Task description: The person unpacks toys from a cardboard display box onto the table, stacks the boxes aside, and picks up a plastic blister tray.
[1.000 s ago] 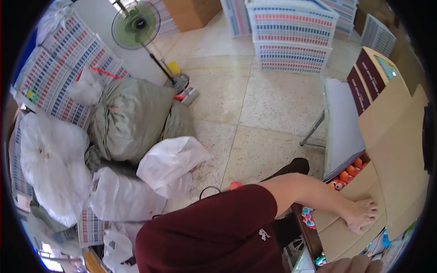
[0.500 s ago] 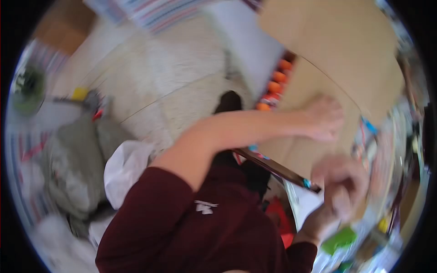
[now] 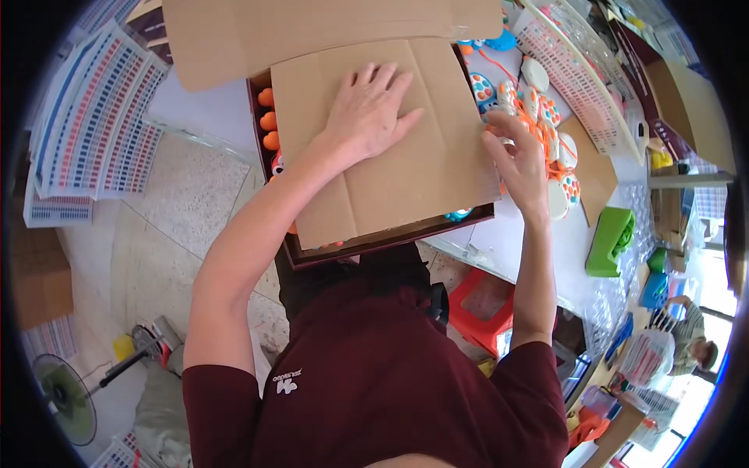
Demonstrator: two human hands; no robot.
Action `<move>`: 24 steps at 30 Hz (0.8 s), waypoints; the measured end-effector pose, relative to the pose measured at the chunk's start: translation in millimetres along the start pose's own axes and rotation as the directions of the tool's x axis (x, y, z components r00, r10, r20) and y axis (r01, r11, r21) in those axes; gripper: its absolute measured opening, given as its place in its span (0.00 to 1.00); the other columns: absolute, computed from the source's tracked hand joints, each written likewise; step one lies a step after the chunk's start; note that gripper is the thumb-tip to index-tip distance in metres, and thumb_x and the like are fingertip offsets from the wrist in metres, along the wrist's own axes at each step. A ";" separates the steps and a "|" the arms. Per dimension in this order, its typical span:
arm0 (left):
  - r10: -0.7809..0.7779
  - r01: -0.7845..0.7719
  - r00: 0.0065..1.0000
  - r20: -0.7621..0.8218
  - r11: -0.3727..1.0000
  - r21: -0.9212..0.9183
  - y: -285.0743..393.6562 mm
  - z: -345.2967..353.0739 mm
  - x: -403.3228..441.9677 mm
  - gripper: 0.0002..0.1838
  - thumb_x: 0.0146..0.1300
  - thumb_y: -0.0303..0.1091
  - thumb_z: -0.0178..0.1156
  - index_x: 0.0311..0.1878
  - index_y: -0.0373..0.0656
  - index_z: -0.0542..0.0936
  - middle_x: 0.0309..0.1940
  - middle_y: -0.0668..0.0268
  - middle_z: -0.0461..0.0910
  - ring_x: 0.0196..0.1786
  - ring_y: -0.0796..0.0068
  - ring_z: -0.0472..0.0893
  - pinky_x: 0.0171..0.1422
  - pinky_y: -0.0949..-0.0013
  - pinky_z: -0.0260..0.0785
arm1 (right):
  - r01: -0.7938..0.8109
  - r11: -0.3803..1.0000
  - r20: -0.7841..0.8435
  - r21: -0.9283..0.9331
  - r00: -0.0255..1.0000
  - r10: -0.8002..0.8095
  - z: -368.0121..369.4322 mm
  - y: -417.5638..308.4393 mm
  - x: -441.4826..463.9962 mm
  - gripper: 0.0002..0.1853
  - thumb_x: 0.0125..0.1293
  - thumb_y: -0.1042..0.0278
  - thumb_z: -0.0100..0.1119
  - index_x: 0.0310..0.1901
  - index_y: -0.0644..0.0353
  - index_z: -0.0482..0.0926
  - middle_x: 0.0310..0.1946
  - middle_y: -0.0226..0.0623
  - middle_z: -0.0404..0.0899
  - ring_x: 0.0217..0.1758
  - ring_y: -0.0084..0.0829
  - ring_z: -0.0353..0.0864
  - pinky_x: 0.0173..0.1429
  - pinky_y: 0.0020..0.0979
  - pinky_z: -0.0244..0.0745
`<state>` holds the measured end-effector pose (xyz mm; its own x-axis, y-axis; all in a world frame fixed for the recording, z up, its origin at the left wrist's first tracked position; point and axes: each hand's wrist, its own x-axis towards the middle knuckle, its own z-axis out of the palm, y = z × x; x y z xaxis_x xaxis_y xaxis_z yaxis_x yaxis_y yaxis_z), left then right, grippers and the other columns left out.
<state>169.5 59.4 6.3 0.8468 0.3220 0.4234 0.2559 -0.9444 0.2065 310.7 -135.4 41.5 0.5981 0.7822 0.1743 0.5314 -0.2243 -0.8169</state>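
Note:
A brown cardboard sheet [image 3: 421,168] lies over the contents of a maroon-edged box [image 3: 394,243]. My left hand [image 3: 368,113] rests on the sheet, fingers spread and pressing flat. Beside the sheet's right edge is my right hand [image 3: 521,160], its fingers curved and thumb apart; I cannot tell whether the tips touch the edge. Orange round pieces [image 3: 268,120] show along the box's left side, and a turquoise-and-white piece [image 3: 459,214] peeks out at its near right corner. The rest of the contents is hidden.
Right of the box lie white toys with orange cords [image 3: 538,117], a white basket [image 3: 573,70] and a green holder [image 3: 611,242]. Printed sheets [image 3: 97,117] are stacked left. A red stool [image 3: 480,308] and a fan [image 3: 66,398] stand below. Another person [image 3: 693,343] is far right.
The view has swung round and become sharper. My left hand has gone from a closed shape over the cardboard to lying flat on it. My right hand is now at the sheet's right edge.

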 end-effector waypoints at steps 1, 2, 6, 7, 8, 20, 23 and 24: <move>-0.015 0.015 1.000 0.027 1.000 0.007 0.4 -1.5 0.5 0.28 0.61 0.49 0.53 0.59 0.40 0.68 0.59 0.57 0.65 0.61 0.57 0.63 0.63 0.55 0.56 | -0.012 0.998 -0.002 -0.067 1.000 0.012 0.0 -4.1 0.5 0.17 0.62 0.68 0.56 0.51 0.64 0.75 0.43 0.36 0.78 0.45 0.22 0.76 0.46 0.25 0.72; 0.001 -0.001 0.999 0.035 1.000 0.010 0.0 -1.0 1.1 0.28 0.61 0.49 0.53 0.59 0.40 0.68 0.59 0.57 0.65 0.61 0.57 0.63 0.63 0.55 0.56 | -0.025 0.991 -0.004 -0.134 1.000 0.025 0.6 -6.8 1.2 0.16 0.61 0.68 0.57 0.51 0.63 0.75 0.42 0.37 0.79 0.44 0.22 0.77 0.45 0.26 0.73; 0.021 -0.021 1.000 0.000 0.999 0.025 -0.6 1.5 -0.8 0.28 0.60 0.50 0.53 0.57 0.38 0.68 0.57 0.56 0.67 0.60 0.57 0.64 0.61 0.54 0.57 | -0.063 0.994 -0.011 -0.093 0.998 0.063 0.9 -0.2 1.9 0.16 0.61 0.67 0.57 0.49 0.64 0.76 0.34 0.38 0.82 0.37 0.23 0.80 0.42 0.24 0.73; 0.016 -0.016 1.000 0.006 1.000 0.023 -0.1 1.2 0.3 0.29 0.60 0.50 0.53 0.57 0.38 0.69 0.57 0.57 0.67 0.60 0.56 0.64 0.61 0.54 0.57 | -0.072 0.994 -0.025 -0.086 0.997 0.070 0.9 4.1 2.8 0.16 0.61 0.67 0.57 0.49 0.64 0.76 0.34 0.38 0.82 0.37 0.23 0.80 0.42 0.24 0.73; 0.034 -0.034 0.999 0.012 0.999 0.025 0.3 0.5 1.4 0.29 0.60 0.50 0.53 0.57 0.38 0.69 0.57 0.57 0.67 0.60 0.56 0.64 0.61 0.54 0.57 | -0.072 0.989 -0.013 -0.126 0.997 0.071 1.9 10.2 4.0 0.17 0.61 0.66 0.57 0.49 0.65 0.75 0.32 0.37 0.81 0.35 0.23 0.80 0.41 0.23 0.73; 0.041 -0.099 0.944 -0.327 0.982 -0.163 6.8 -90.6 -17.7 0.24 0.58 0.39 0.60 0.55 0.36 0.71 0.53 0.50 0.70 0.57 0.51 0.68 0.61 0.55 0.61 | -0.215 0.905 -0.148 0.368 0.947 0.285 -47.8 64.3 2.3 0.17 0.66 0.61 0.52 0.49 0.65 0.75 0.40 0.31 0.76 0.42 0.20 0.74 0.47 0.22 0.69; -0.075 -0.001 0.890 -0.451 0.986 -0.165 10.3 -118.2 -35.8 0.20 0.60 0.35 0.58 0.53 0.36 0.73 0.55 0.55 0.72 0.59 0.62 0.71 0.63 0.64 0.60 | -0.148 0.816 -0.303 0.559 0.880 0.367 -93.8 65.5 -14.5 0.19 0.68 0.62 0.49 0.52 0.68 0.73 0.45 0.35 0.76 0.48 0.25 0.75 0.54 0.26 0.70; -0.078 0.006 0.889 -0.451 0.987 -0.160 6.5 -117.4 -41.0 0.20 0.60 0.35 0.58 0.53 0.36 0.73 0.55 0.55 0.72 0.59 0.62 0.71 0.63 0.64 0.60 | -0.082 0.754 -0.372 0.652 0.832 0.412 -107.4 81.1 -19.6 0.19 0.68 0.62 0.48 0.53 0.69 0.72 0.46 0.36 0.76 0.49 0.26 0.76 0.56 0.27 0.70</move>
<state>81.7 47.9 93.8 0.5224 0.3903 0.7581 0.1828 -0.9197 0.3476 406.5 -231.3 30.8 0.9395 0.3422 0.0132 -0.0393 0.1459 -0.9885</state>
